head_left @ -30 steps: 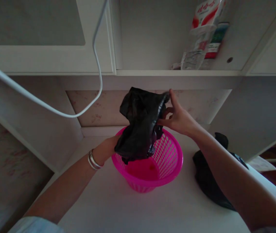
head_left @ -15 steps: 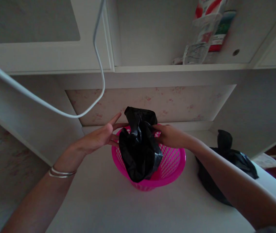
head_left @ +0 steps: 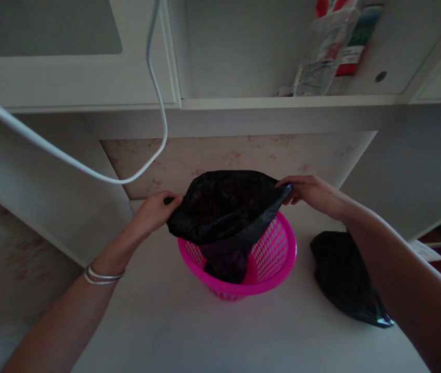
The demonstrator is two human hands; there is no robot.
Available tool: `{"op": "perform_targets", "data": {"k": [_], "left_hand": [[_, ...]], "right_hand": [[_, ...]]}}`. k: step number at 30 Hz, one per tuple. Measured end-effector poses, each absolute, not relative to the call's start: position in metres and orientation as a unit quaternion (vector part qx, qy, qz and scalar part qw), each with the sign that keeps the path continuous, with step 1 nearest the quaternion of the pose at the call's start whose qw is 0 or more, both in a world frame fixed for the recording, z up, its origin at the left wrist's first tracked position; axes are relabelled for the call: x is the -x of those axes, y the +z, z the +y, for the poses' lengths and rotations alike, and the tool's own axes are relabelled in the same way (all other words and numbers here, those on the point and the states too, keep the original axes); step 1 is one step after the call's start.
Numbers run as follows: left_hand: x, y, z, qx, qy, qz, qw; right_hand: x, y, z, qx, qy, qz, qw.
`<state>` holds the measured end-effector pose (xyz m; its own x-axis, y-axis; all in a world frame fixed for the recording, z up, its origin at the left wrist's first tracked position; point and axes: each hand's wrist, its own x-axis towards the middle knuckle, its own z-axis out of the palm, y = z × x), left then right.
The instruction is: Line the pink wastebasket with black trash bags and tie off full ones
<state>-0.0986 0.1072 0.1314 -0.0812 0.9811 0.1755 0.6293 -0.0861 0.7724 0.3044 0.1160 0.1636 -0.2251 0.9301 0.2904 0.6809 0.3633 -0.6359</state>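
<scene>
A black plastic bag (head_left: 228,207) is stretched wide at its mouth between my two hands, and its lower end hangs down inside a pink plastic basket (head_left: 278,264) with latticed walls. My left hand (head_left: 161,210) is closed on the left edge of the bag's mouth. On the opposite side, my right hand (head_left: 309,192) pinches the right corner of that mouth. The basket stands upright on a white surface, its back rim hidden behind the bag. Two silvery bangles circle my left wrist.
Another black plastic bag (head_left: 344,280) lies right of the basket, partly behind my right forearm. A white cable (head_left: 123,181) loops down at the upper left. Overhead, a white shelf (head_left: 244,103) holds a clear plastic container (head_left: 315,72) and a red-and-green package (head_left: 354,49).
The bunched bag has been spread open. My hands have moved apart, each now gripping its edge. The other black bag at the right has settled into a flatter shape.
</scene>
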Motion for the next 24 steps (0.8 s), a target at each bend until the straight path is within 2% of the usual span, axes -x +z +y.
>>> {"op": "perform_targets", "data": {"k": [3, 5, 8, 10, 12, 14, 15, 17, 19, 24], "left_hand": [[0.101, 0.128, 0.117, -0.626, 0.394, 0.643, 0.197], [0.099, 0.126, 0.118, -0.619, 0.411, 0.64, 0.197], [0.094, 0.126, 0.109, -0.617, 0.433, 0.611, 0.241], [0.089, 0.125, 0.099, -0.617, 0.437, 0.587, 0.29], [0.087, 0.122, 0.09, -0.622, 0.426, 0.565, 0.335], [0.088, 0.117, 0.082, -0.637, 0.419, 0.556, 0.331], [0.091, 0.114, 0.079, -0.646, 0.424, 0.556, 0.305], [0.098, 0.11, 0.073, -0.661, 0.437, 0.561, 0.241], [0.106, 0.109, 0.065, -0.671, 0.426, 0.564, 0.224], [0.113, 0.114, 0.034, -0.66, 0.36, 0.561, 0.347]], "right_hand": [[-0.315, 0.172, 0.111, 0.543, 0.291, -0.716, 0.329], [-0.319, 0.176, 0.109, 0.552, 0.332, -0.673, 0.362], [-0.316, 0.175, 0.106, 0.591, 0.326, -0.625, 0.392], [-0.309, 0.167, 0.105, 0.617, 0.257, -0.663, 0.338], [-0.298, 0.157, 0.104, 0.606, 0.19, -0.736, 0.233], [-0.29, 0.146, 0.103, 0.56, 0.155, -0.8, 0.152], [-0.288, 0.143, 0.102, 0.536, 0.145, -0.82, 0.14], [-0.29, 0.14, 0.1, 0.505, 0.134, -0.837, 0.16], [-0.299, 0.143, 0.095, 0.504, 0.157, -0.825, 0.202], [-0.321, 0.144, 0.071, 0.533, 0.352, -0.715, 0.283]]}}
